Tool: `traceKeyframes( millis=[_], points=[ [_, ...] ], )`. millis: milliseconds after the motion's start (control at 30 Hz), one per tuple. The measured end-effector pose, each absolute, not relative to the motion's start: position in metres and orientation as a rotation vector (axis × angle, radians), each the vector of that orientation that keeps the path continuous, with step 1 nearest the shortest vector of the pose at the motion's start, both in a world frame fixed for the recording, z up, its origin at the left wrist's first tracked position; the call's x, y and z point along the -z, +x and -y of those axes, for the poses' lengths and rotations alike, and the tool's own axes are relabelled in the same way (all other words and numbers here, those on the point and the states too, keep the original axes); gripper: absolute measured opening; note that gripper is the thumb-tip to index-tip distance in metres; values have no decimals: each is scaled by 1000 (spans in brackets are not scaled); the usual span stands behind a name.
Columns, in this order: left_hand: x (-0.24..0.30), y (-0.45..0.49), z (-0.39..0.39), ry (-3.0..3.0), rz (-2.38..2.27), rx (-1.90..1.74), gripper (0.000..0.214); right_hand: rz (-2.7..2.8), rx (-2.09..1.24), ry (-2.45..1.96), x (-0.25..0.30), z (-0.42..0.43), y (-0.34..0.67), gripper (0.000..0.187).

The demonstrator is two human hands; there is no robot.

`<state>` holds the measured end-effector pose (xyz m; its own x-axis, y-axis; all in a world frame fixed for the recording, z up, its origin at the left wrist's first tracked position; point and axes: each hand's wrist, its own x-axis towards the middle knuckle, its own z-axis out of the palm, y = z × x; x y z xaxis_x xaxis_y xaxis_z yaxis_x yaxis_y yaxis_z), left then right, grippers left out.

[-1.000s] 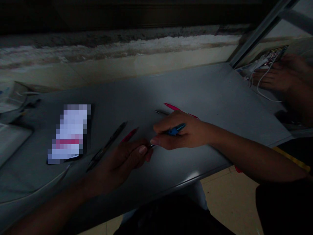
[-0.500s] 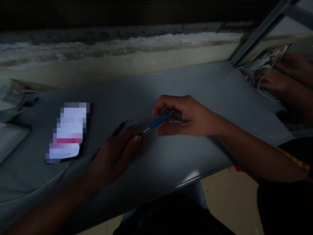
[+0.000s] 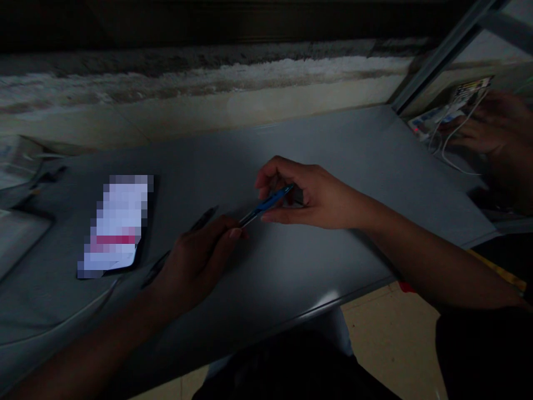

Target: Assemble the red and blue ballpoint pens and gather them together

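Both my hands hold one blue pen [image 3: 266, 204] just above the grey table [image 3: 353, 161]. My right hand [image 3: 310, 194] is closed round its upper barrel. My left hand [image 3: 200, 258] pinches its metal tip between thumb and fingers. A black pen [image 3: 195, 225] lies on the table behind my left hand, partly hidden by it. The pink pens seen earlier are out of sight behind my hands.
A lit phone [image 3: 116, 225] lies on the table to the left. Papers and a tray-like object [image 3: 16, 183] sit at the far left. Another person's hands [image 3: 495, 125] work with a white cable and a small device at the far right. The table's front edge runs below my arms.
My right hand has lifted the blue pen off the table and tilted it up. My left hand has moved a little up and left, staying on the pen tip.
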<state>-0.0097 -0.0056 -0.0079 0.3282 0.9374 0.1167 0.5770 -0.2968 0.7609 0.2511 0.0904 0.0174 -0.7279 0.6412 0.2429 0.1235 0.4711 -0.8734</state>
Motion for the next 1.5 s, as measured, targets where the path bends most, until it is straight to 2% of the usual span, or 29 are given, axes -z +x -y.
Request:
traceKeyframes(
  millis=[133,433,733,933,1300,1500],
  points=[
    [7,-9,6,1972,-1342,-747,32,2195,-1268,-701,-17,-93,252,27],
    [17,-13,11,1835,-1385,-741,41,1895,-1502,-502,-4,-101,248,34],
    [18,-13,11,1714,-1393,-740,48,1879,-1277,-764,-15,-96,249,40],
    [18,-13,11,1666,-1393,-743,44,1757,-1329,-755,-11,-100,248,31],
    [15,-14,8,1762,-1250,-721,40,1794,-1556,-633,-7,-96,245,41],
    [13,-7,7,1817,-1226,-760,33,1896,-1617,-766,-10,-91,244,49]
  ],
)
